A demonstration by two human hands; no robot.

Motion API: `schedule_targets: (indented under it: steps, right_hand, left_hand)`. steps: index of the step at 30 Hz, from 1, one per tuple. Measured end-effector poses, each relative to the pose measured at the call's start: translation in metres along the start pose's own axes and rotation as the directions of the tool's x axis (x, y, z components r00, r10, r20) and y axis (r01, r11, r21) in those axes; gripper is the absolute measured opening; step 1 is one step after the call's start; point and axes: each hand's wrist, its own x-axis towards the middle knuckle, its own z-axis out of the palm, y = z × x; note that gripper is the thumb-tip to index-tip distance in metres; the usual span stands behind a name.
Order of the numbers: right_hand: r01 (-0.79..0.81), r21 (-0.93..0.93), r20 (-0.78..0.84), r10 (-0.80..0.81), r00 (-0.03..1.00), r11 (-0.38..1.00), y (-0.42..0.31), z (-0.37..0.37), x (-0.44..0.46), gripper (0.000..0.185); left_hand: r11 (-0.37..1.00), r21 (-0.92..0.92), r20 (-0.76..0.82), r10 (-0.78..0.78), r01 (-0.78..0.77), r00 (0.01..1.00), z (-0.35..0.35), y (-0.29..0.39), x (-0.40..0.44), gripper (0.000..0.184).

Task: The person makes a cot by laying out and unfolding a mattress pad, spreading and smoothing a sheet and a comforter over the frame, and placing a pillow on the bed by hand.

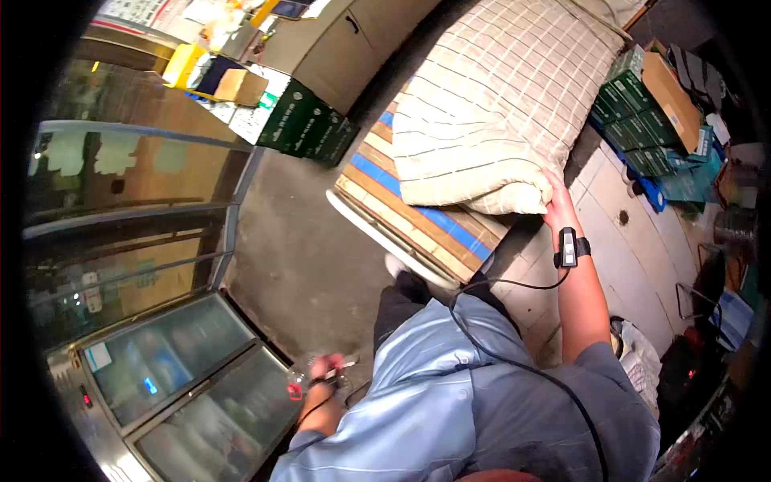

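A checked cream quilt [498, 96] lies over the cardboard-topped bed [377, 181], its near corner folded and bunched. My right hand [556, 197] grips the quilt's near right edge, the fingers partly hidden by the cloth. A black device is strapped to that wrist. My left hand [328, 368] hangs low on the left, smeared by motion, beside the glass-doored fridge [173, 353]. A clear object with a red part [295, 391] shows next to it; whether the hand holds it I cannot tell.
Green cartons [634, 112] are stacked right of the bed. Another dark green box [303, 120] stands by the cabinet [321, 52] at the upper left. A white bag [640, 361] sits at the lower right. A black cable [522, 363] crosses my shirt.
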Motion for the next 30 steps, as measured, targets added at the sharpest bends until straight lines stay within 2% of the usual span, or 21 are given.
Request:
schedule_targets:
  steps: [1, 2, 3, 4, 5, 7, 9, 11, 13, 14, 15, 18, 19, 20, 22, 23, 25, 27, 28, 29, 30]
  right_hand:
    - [0.017, -0.017, -0.017, -0.017, 1.000, 1.000, 0.001, 0.013, -0.001, 0.036]
    - [0.032, -0.033, -0.039, -0.033, 0.999, 0.999, 0.002, 0.028, -0.004, 0.037]
    - [0.040, -0.050, -0.068, -0.043, 0.997, 0.998, 0.008, 0.043, -0.011, 0.037]
    - [0.066, -0.061, -0.053, -0.070, 0.996, 0.996, 0.012, 0.060, -0.015, 0.038]
    - [0.083, -0.058, -0.057, -0.087, 0.995, 0.995, 0.015, 0.078, -0.019, 0.036]
    - [0.114, -0.054, -0.067, -0.118, 0.991, 0.992, 0.022, 0.110, -0.029, 0.033]
    - [0.174, -0.025, -0.074, -0.176, 0.982, 0.984, 0.025, 0.135, -0.029, 0.033]
    - [0.225, 0.006, -0.114, -0.223, 0.968, 0.974, 0.032, 0.164, -0.037, 0.033]
    - [0.269, 0.032, -0.093, -0.265, 0.960, 0.963, 0.032, 0.187, -0.042, 0.033]
    - [0.284, 0.050, -0.094, -0.279, 0.956, 0.957, 0.035, 0.199, -0.046, 0.034]
    - [0.299, 0.066, -0.093, -0.293, 0.952, 0.952, 0.037, 0.208, -0.050, 0.035]
    - [0.372, 0.042, -0.123, -0.365, 0.923, 0.927, 0.044, 0.224, -0.054, 0.037]
    - [0.408, 0.018, -0.129, -0.403, 0.906, 0.913, 0.041, 0.226, -0.053, 0.038]
    - [0.387, 0.011, -0.127, -0.383, 0.915, 0.922, 0.040, 0.229, -0.056, 0.038]
    - [0.385, 0.004, -0.151, -0.380, 0.912, 0.923, 0.041, 0.225, -0.060, 0.039]
    - [0.382, 0.005, -0.163, -0.376, 0.912, 0.924, 0.041, 0.221, -0.064, 0.040]
    - [0.349, -0.111, -0.246, -0.366, 0.898, 0.930, 0.041, 0.209, -0.075, 0.041]
    - [0.323, -0.128, -0.294, -0.347, 0.891, 0.938, 0.044, 0.185, -0.075, 0.042]
    - [0.298, -0.143, -0.309, -0.329, 0.892, 0.944, 0.043, 0.181, -0.079, 0.043]
    - [0.283, -0.151, -0.348, -0.319, 0.882, 0.947, 0.044, 0.178, -0.082, 0.044]
    - [0.267, -0.162, -0.386, -0.310, 0.869, 0.950, 0.047, 0.173, -0.084, 0.045]
  left_hand:
    - [0.993, -0.116, 0.028, 0.010, -0.007, 1.000, 0.085, 0.007, 0.030, 0.034]
    - [0.900, -0.427, -0.002, -0.098, 0.088, 0.995, 0.170, 0.041, 0.041, 0.035]
    - [0.955, -0.273, 0.421, 0.012, 0.114, 0.907, 0.194, 0.073, 0.088, 0.035]
    - [0.961, -0.263, 0.410, 0.029, 0.087, 0.912, 0.256, 0.133, 0.065, 0.035]
    - [0.955, -0.288, 0.568, 0.105, 0.077, 0.816, 0.287, 0.177, 0.074, 0.033]
    - [0.972, -0.200, 0.494, 0.209, -0.124, 0.844, 0.333, 0.244, 0.093, 0.032]
    - [0.987, -0.014, 0.475, 0.150, -0.163, 0.867, 0.368, 0.281, 0.121, 0.039]
    - [0.983, 0.140, 0.427, 0.049, -0.120, 0.903, 0.389, 0.286, 0.166, 0.063]
    - [0.923, 0.339, 0.306, 0.075, -0.183, 0.949, 0.414, 0.287, 0.173, 0.076]
    - [0.895, 0.392, 0.329, 0.080, -0.213, 0.941, 0.421, 0.281, 0.192, 0.085]
    - [0.873, 0.463, 0.315, 0.003, -0.156, 0.949, 0.434, 0.283, 0.186, 0.095]
    - [0.867, 0.479, 0.255, 0.012, -0.137, 0.967, 0.467, 0.270, 0.202, 0.110]
    - [0.871, 0.483, 0.306, -0.071, -0.091, 0.950, 0.473, 0.268, 0.222, 0.095]
    - [0.822, 0.484, 0.406, 0.093, -0.300, 0.909, 0.475, 0.266, 0.253, 0.082]
    - [0.844, 0.384, 0.528, 0.133, -0.375, 0.839, 0.467, 0.284, 0.308, 0.057]
    - [0.920, 0.310, 0.558, 0.028, -0.239, 0.830, 0.461, 0.307, 0.329, 0.047]
    - [0.933, 0.252, 0.461, 0.117, -0.257, 0.879, 0.456, 0.350, 0.361, 0.041]
    - [0.896, 0.048, 0.303, 0.408, -0.441, 0.861, 0.462, 0.400, 0.304, 0.045]
    - [0.798, -0.019, 0.167, 0.597, -0.603, 0.785, 0.467, 0.420, 0.260, 0.048]
    - [0.683, 0.015, 0.048, 0.729, -0.731, 0.683, 0.467, 0.439, 0.234, 0.052]
    - [0.527, 0.324, -0.003, 0.831, -0.786, 0.556, 0.446, 0.461, 0.271, 0.061]
